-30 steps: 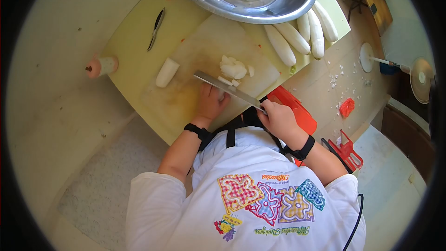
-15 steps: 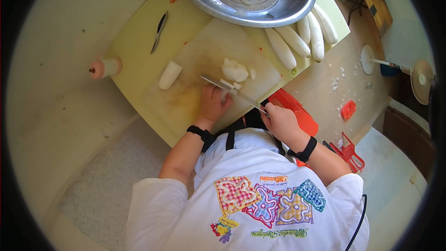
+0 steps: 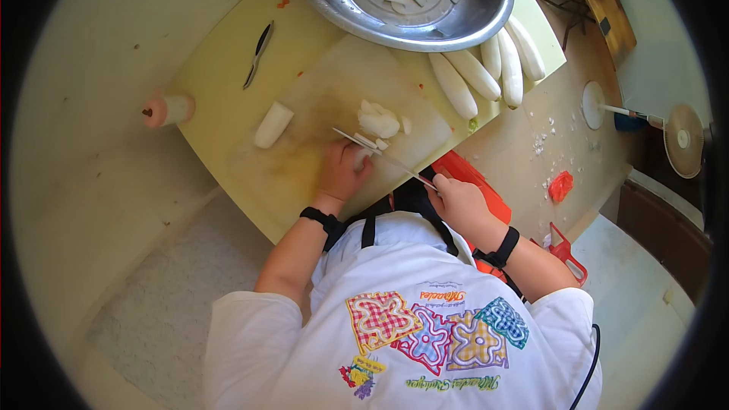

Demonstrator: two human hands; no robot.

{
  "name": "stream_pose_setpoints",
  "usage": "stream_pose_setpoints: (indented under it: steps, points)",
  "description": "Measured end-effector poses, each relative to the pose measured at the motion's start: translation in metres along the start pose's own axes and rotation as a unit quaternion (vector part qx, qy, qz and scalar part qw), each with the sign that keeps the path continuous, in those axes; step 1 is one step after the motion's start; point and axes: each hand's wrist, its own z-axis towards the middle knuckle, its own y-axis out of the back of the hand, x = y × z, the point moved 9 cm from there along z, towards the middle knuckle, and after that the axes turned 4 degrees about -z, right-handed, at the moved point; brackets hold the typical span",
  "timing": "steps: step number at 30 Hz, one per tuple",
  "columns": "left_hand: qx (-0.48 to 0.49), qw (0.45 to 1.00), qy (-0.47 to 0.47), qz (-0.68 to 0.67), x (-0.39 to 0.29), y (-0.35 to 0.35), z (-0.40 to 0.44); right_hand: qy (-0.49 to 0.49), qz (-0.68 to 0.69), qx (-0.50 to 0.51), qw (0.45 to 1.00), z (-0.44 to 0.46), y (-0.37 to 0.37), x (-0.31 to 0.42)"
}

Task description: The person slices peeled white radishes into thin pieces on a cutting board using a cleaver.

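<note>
My right hand (image 3: 465, 203) grips the handle of a kitchen knife (image 3: 395, 161), its blade slanting up and left across the cutting board (image 3: 304, 175). Beside the blade, the bent fingers of my left hand (image 3: 342, 175) hold a piece of white radish (image 3: 363, 158), mostly covered by the fingers. Thin slices lie against the blade's far side. Just beyond them is a small heap of cut radish slices (image 3: 378, 119). A thick radish chunk (image 3: 273, 124) rests on the board to the left.
A large metal basin (image 3: 425, 39) with radish slices inside stands at the table's far side. Several whole peeled radishes (image 3: 454, 87) lie beside it. A peeler (image 3: 259, 55) is on the yellow table (image 3: 220, 68), with a pink-capped bottle (image 3: 168, 110) at its left edge. A fan (image 3: 683, 140) stands right.
The knife blade has shifted slightly and its angle differs a little beside the radish piece. Both hands keep their holds. The whole view has moved slightly.
</note>
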Motion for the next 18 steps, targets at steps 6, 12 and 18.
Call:
stream_pose_setpoints:
  steps: [6, 12, 18]
  points:
    - [-0.01, 1.0, -0.008, -0.002, -0.004, 0.002, 0.001, 0.009, 0.02, -0.027, 0.999, 0.009, 0.004, 0.01]
    - [0.007, 1.0, -0.012, 0.001, -0.002, 0.0, -0.001, 0.015, 0.01, -0.023, 1.0, 0.01, -0.008, 0.006]
    - [-0.007, 1.0, -0.012, -0.021, -0.002, 0.002, 0.002, -0.015, -0.004, 0.03, 0.999, 0.006, -0.001, 0.003]
